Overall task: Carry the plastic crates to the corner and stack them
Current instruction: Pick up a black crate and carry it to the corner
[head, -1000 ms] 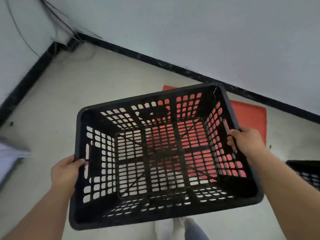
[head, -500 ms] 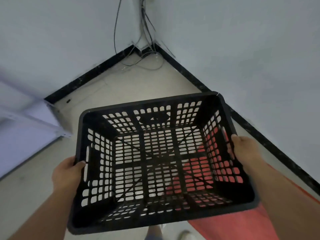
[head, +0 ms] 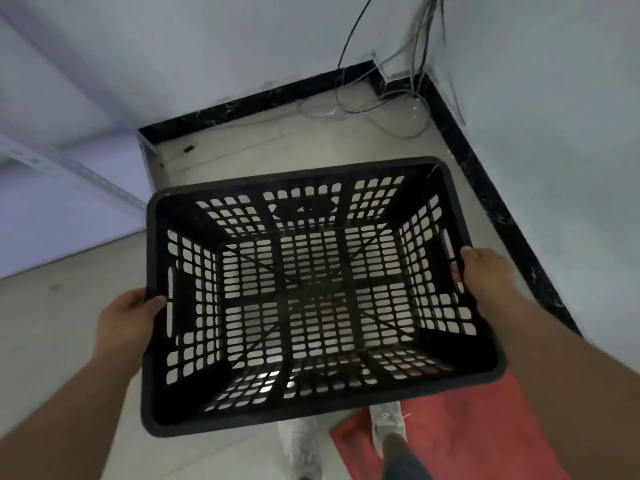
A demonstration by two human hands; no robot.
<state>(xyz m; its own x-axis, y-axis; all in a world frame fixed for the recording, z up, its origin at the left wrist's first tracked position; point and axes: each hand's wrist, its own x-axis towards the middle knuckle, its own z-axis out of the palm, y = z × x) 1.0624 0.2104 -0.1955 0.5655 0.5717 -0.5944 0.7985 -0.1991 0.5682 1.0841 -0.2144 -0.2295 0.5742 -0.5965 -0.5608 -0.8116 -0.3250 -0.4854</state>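
An empty black plastic crate (head: 311, 407) with slotted walls and floor hangs in the air in front of me, open side up. My left hand (head: 126, 318) grips its left rim by the handle slot. My right hand (head: 485, 275) grips the right rim at the other handle slot. The room corner (head: 398, 84), where two black skirting boards meet, lies on the floor beyond the crate, up and to the right. No other crate is visible in the corner.
Loose cables (head: 398, 102) trail down the wall and across the floor in the corner. A pale metal shelf frame (head: 69, 178) stands at the left. A red mat (head: 460, 441) lies under my right foot; my white shoes (head: 301, 445) show below the crate.
The view has swung so the corner has shifted right and looks nearer. The red mat has slid from under the crate to the lower right. Both hands keep the same grip.
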